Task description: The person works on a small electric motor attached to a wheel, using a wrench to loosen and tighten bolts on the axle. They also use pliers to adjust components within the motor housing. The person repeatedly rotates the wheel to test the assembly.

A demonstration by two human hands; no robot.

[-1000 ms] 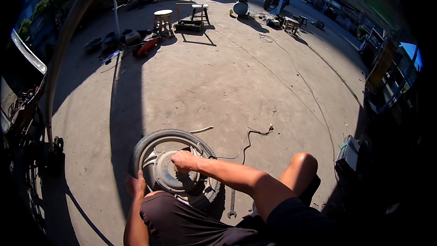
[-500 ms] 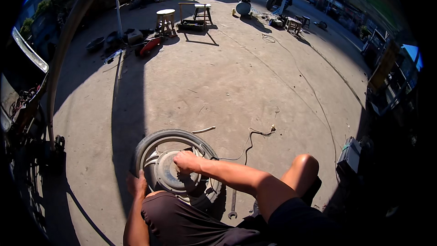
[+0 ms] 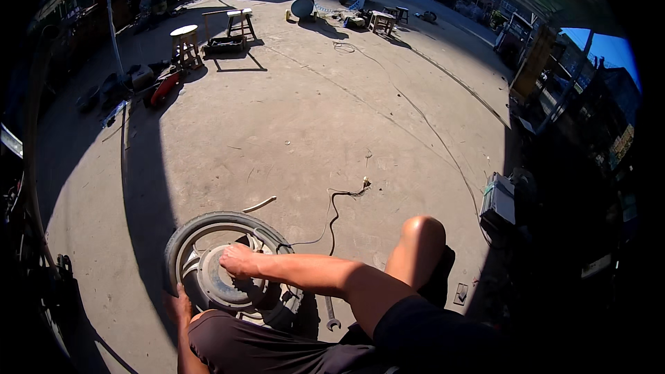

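Note:
A grey motor-hub wheel with a black tyre (image 3: 181, 242) lies at my bent legs, lower left. My right hand (image 3: 237, 261) is closed over the middle of its round hub (image 3: 216, 284); what its fingers hold is hidden. My left hand (image 3: 177, 305) grips the tyre's left edge. Dark cables (image 3: 333, 215) run from the wheel across the concrete to a pale connector (image 3: 366, 183). A short white strip (image 3: 259, 204) lies just beyond the tyre, and a large open-ended spanner (image 3: 332, 321) rests right of it.
Stools (image 3: 184, 31), a dark tray (image 3: 223, 46) and a red object (image 3: 164, 88) stand back left. An air compressor (image 3: 302, 7), a low wooden bench (image 3: 383, 19) and a pole are farther back. A metal box (image 3: 497, 201) sits right; dark pipework (image 3: 38, 187) lines the left.
The view has swung right, so the wheel, yard and legs appear farther left. Both hands keep their places on the wheel, the right one closed at the hub.

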